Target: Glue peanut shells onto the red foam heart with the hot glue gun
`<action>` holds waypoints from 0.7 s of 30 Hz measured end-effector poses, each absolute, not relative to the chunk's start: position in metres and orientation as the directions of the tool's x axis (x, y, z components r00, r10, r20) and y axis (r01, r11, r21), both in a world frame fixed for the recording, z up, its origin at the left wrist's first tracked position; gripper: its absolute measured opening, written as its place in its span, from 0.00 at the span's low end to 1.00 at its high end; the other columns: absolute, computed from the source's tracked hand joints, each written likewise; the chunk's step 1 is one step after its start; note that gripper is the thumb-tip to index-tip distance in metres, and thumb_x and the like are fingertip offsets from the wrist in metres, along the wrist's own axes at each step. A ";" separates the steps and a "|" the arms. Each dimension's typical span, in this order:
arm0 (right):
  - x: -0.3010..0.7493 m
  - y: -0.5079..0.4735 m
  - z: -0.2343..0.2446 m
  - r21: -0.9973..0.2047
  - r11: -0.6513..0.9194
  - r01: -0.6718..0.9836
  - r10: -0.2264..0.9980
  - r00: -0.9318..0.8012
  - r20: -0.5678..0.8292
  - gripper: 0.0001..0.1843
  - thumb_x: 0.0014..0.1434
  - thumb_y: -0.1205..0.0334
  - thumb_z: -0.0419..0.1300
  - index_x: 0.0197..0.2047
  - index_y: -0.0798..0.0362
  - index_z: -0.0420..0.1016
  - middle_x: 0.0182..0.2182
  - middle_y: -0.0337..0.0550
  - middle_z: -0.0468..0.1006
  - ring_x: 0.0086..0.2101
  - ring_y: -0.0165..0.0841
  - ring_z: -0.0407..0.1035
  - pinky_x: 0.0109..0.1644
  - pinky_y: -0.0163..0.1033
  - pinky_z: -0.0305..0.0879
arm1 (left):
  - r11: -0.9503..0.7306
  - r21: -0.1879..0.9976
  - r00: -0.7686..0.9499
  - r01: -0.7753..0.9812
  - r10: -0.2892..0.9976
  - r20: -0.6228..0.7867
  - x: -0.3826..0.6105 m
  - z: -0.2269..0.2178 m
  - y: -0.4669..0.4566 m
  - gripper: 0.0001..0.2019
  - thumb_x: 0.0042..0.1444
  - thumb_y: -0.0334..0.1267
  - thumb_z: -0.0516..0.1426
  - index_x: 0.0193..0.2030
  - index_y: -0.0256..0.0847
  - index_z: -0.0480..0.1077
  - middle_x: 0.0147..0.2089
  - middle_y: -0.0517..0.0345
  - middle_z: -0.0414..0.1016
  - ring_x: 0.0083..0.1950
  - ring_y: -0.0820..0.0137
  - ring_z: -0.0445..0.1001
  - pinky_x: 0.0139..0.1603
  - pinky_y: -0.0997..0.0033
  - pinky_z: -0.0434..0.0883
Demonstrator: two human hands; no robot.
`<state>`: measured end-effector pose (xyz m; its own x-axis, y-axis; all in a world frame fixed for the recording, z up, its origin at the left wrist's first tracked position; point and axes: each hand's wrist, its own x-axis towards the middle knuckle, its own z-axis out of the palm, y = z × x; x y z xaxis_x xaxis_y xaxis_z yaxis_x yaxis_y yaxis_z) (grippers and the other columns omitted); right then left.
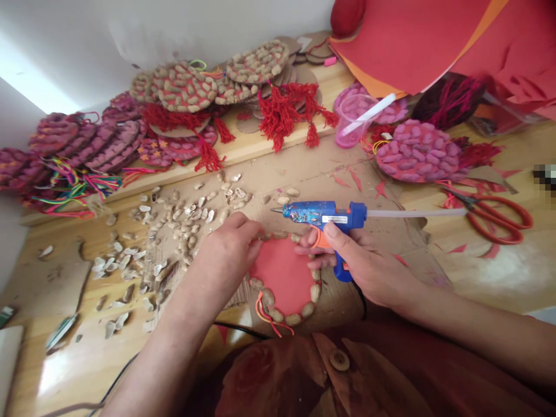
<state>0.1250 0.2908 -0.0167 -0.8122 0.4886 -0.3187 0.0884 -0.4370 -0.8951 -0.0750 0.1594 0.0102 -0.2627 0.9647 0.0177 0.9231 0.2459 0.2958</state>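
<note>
A blue hot glue gun (309, 212) with an orange trigger is gripped in my right hand (354, 255). Its nozzle points left, and a long pale glue stick (412, 214) sticks out of its back. Below it lies a red disc (281, 275) edged with peanut shells (293, 318), with an orange and red cord (266, 313) at its lower left. My left hand (232, 246) is closed at the disc's upper left rim, fingertips pressed together; whatever they pinch is hidden. Loose peanut shells (191, 217) are scattered beyond and left of this hand.
Orange-handled scissors (499, 217) lie at the right. Finished peanut-shell discs (186, 87) and red tassels (286, 110) are piled along the back, near a pink cup (351, 124). Red paper sheets (417, 40) stand at the back right. A black cable (243, 330) runs along the front.
</note>
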 end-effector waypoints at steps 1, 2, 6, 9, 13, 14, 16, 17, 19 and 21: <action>0.125 0.291 -0.016 -0.896 -0.435 0.089 0.488 -0.813 -0.318 0.21 0.66 0.38 0.59 0.40 0.49 0.76 0.43 0.44 0.78 0.45 0.36 0.79 0.40 0.34 0.80 | 0.228 0.337 -0.261 0.913 0.964 0.055 -0.077 0.009 0.156 0.08 0.62 0.30 0.58 0.46 0.40 0.77 0.41 0.55 0.74 0.37 0.69 0.76 0.38 0.70 0.72; 0.126 0.291 -0.016 -0.896 -0.435 0.090 0.488 -0.813 -0.319 0.21 0.65 0.38 0.59 0.40 0.49 0.76 0.43 0.44 0.78 0.45 0.36 0.79 0.40 0.35 0.80 | 0.214 0.380 -0.266 0.900 0.960 0.089 -0.079 0.007 0.153 0.10 0.63 0.30 0.58 0.48 0.40 0.77 0.43 0.55 0.75 0.39 0.69 0.76 0.40 0.70 0.73; 0.128 0.290 -0.017 -0.895 -0.437 0.089 0.493 -0.809 -0.321 0.20 0.66 0.39 0.58 0.41 0.48 0.76 0.44 0.44 0.79 0.48 0.39 0.78 0.41 0.36 0.81 | 0.216 0.475 -0.322 0.853 0.934 0.155 -0.081 0.003 0.146 0.10 0.63 0.31 0.57 0.47 0.39 0.78 0.47 0.52 0.76 0.44 0.67 0.77 0.44 0.68 0.76; 0.128 0.289 -0.017 -0.897 -0.433 0.090 0.497 -0.806 -0.321 0.20 0.67 0.40 0.58 0.41 0.48 0.76 0.44 0.44 0.79 0.49 0.39 0.78 0.42 0.35 0.80 | 0.240 0.476 -0.351 0.846 0.923 0.158 -0.077 0.002 0.147 0.07 0.62 0.31 0.59 0.43 0.41 0.79 0.44 0.53 0.77 0.44 0.66 0.77 0.45 0.67 0.76; 0.127 0.290 -0.018 -0.897 -0.432 0.095 0.490 -0.810 -0.322 0.20 0.67 0.40 0.58 0.40 0.48 0.76 0.43 0.43 0.79 0.47 0.37 0.79 0.41 0.35 0.80 | 0.253 0.459 -0.370 0.852 0.910 0.185 -0.072 0.000 0.152 0.06 0.61 0.33 0.60 0.41 0.41 0.80 0.42 0.55 0.78 0.42 0.67 0.77 0.44 0.68 0.75; 0.126 0.290 -0.018 -0.897 -0.432 0.095 0.490 -0.810 -0.322 0.20 0.67 0.40 0.58 0.40 0.48 0.76 0.43 0.43 0.79 0.47 0.37 0.79 0.41 0.34 0.80 | 0.252 0.455 -0.371 0.854 0.909 0.192 -0.071 -0.001 0.152 0.06 0.61 0.33 0.61 0.41 0.41 0.81 0.42 0.55 0.78 0.42 0.67 0.78 0.43 0.68 0.75; 0.126 0.290 -0.017 -0.897 -0.431 0.096 0.491 -0.809 -0.323 0.20 0.66 0.39 0.58 0.40 0.48 0.76 0.42 0.43 0.79 0.46 0.36 0.79 0.41 0.34 0.80 | 0.250 0.448 -0.369 0.858 0.908 0.200 -0.070 -0.002 0.153 0.06 0.61 0.33 0.61 0.41 0.40 0.81 0.42 0.55 0.78 0.41 0.67 0.78 0.43 0.68 0.75; 0.126 0.291 -0.017 -0.897 -0.431 0.097 0.492 -0.808 -0.324 0.20 0.66 0.39 0.58 0.40 0.48 0.76 0.42 0.43 0.79 0.46 0.36 0.79 0.41 0.34 0.79 | 0.251 0.446 -0.369 0.859 0.908 0.200 -0.070 -0.002 0.153 0.06 0.61 0.32 0.61 0.40 0.40 0.81 0.41 0.54 0.79 0.41 0.67 0.78 0.43 0.69 0.74; 0.126 0.291 -0.016 -0.896 -0.432 0.102 0.490 -0.808 -0.328 0.21 0.66 0.39 0.58 0.40 0.49 0.76 0.42 0.43 0.79 0.45 0.36 0.79 0.41 0.34 0.79 | 0.257 0.445 -0.373 0.858 0.908 0.193 -0.070 -0.001 0.153 0.06 0.61 0.32 0.60 0.40 0.40 0.81 0.42 0.54 0.79 0.42 0.67 0.78 0.44 0.69 0.74; 0.126 0.291 -0.017 -0.893 -0.438 0.104 0.487 -0.808 -0.332 0.21 0.66 0.39 0.58 0.40 0.49 0.76 0.43 0.43 0.79 0.45 0.35 0.79 0.41 0.34 0.79 | 0.268 0.455 -0.381 0.849 0.907 0.177 -0.070 0.000 0.153 0.07 0.61 0.32 0.59 0.40 0.40 0.81 0.42 0.54 0.79 0.42 0.67 0.78 0.44 0.69 0.75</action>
